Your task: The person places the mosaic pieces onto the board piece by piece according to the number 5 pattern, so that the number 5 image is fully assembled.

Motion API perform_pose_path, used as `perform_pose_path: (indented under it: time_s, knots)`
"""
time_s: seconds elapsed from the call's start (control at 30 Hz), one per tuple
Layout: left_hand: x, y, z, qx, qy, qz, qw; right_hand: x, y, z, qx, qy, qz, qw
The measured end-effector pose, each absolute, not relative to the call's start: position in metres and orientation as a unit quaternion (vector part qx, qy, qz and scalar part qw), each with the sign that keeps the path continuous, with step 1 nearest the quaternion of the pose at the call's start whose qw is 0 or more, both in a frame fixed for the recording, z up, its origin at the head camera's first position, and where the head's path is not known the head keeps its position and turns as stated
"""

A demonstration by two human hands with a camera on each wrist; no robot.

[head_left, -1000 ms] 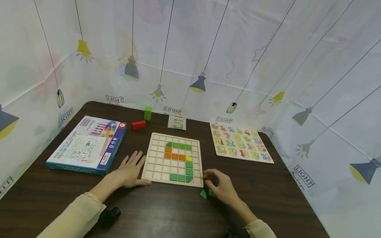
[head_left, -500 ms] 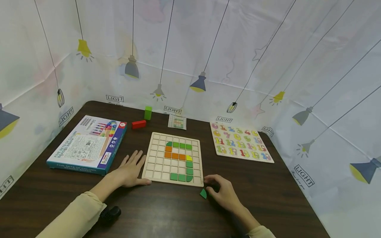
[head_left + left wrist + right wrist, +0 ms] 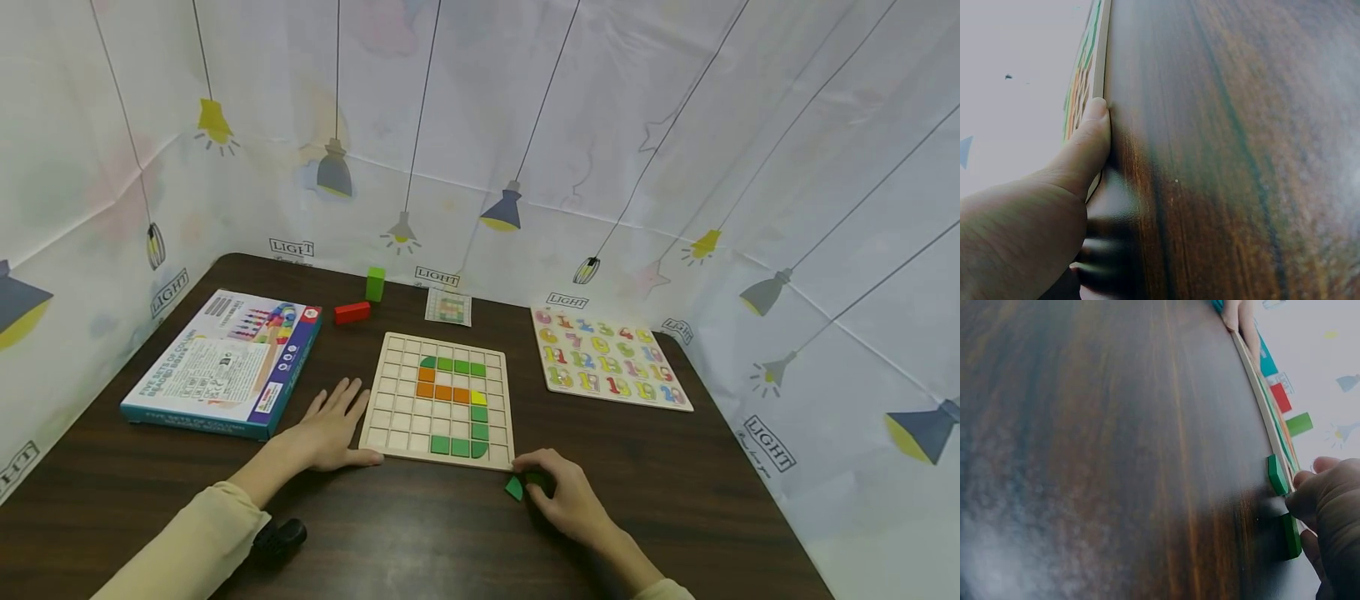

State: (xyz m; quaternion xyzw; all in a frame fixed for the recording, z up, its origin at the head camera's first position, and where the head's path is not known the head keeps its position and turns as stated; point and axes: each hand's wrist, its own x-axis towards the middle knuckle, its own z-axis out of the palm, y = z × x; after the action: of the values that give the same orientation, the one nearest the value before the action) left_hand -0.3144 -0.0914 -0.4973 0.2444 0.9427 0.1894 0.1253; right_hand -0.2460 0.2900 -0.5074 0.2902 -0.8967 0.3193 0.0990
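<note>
My left hand (image 3: 326, 435) lies on the table with its fingers spread beside the left edge of the wooden grid board (image 3: 397, 398). Its thumb touches the board's near left corner. Green, orange and yellow tiles sit in the board's cells. At the near right corner my right hand (image 3: 564, 498) arches over the table, its index finger at the board's edge. A green quarter-round piece (image 3: 514, 488) lies just left of its thumb. Another green piece (image 3: 1292, 536) shows below the thumb in the right wrist view, partly hidden under the hand in the head view.
A boxed toy set (image 3: 217, 362) lies at the left. Behind the board are a red block (image 3: 352, 312), an upright green block (image 3: 375, 284) and a small pattern card (image 3: 448, 307). A number puzzle board (image 3: 607, 358) lies at the back right. Patterned curtains enclose the table.
My right hand has shifted slightly right and towards me; the second green piece beneath it was covered half a second ago and shows again between thumb and index finger. The left hand has stayed put.
</note>
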Motion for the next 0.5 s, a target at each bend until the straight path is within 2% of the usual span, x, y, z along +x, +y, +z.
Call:
perform_pose_path:
  time_s: [0.27,0.5]
  knots:
    - [-0.321,-0.091,-0.510,0.238,0.946,0.186,0.118,-0.242,0.289,-0.506,0.305,-0.896,0.314,0.073]
    - [-0.314,-0.090,-0.495,0.240,0.944,0.187,0.130,-0.242,0.282,-0.504,0.276,-0.907,0.313,0.056]
